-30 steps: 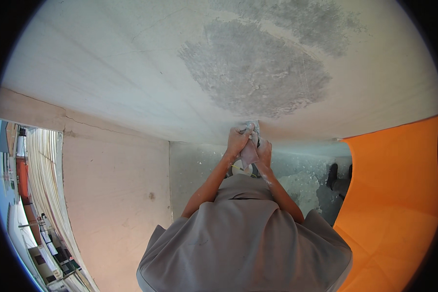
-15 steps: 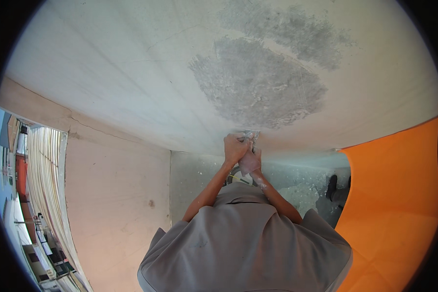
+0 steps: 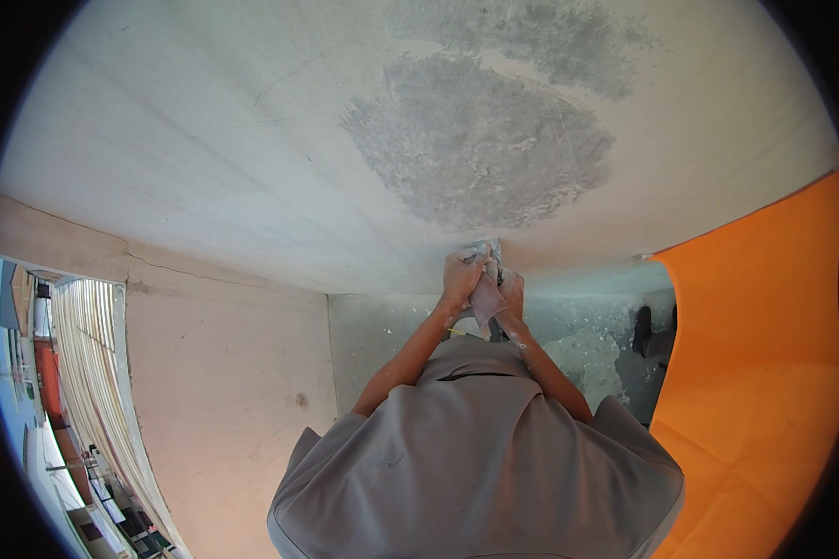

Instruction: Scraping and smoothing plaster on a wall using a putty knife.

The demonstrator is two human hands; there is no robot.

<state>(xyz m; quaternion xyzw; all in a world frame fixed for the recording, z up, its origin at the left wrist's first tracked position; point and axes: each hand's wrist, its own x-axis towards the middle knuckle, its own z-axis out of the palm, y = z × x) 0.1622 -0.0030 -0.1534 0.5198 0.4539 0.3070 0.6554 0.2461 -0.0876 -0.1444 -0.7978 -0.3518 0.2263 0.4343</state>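
My left hand (image 3: 461,278) is closed on a dusty grey tool (image 3: 488,250) held against the white wall (image 3: 252,158), just below a rough grey patch (image 3: 480,140). Close beside it on the right, my right hand (image 3: 511,293), streaked with white dust, grips the same tool lower down. A limp pinkish sheet (image 3: 485,303) hangs from between my hands, partly covering the fingers. Beneath them a round container (image 3: 464,328) with a yellow strip shows, mostly hidden by my arms and grey shirt.
An orange sheet (image 3: 755,391) hangs at the right, beside dark shoes or feet (image 3: 645,331) on the stained floor (image 3: 578,363). A pale side wall (image 3: 224,391) with a cracked ledge (image 3: 65,233) stands at left, next to an opening (image 3: 89,373) onto buildings outside.
My hands dipped lower in the picture half a second ago and are now slightly higher and to the right, still together on the tool. The view of the surroundings has shifted slightly too.
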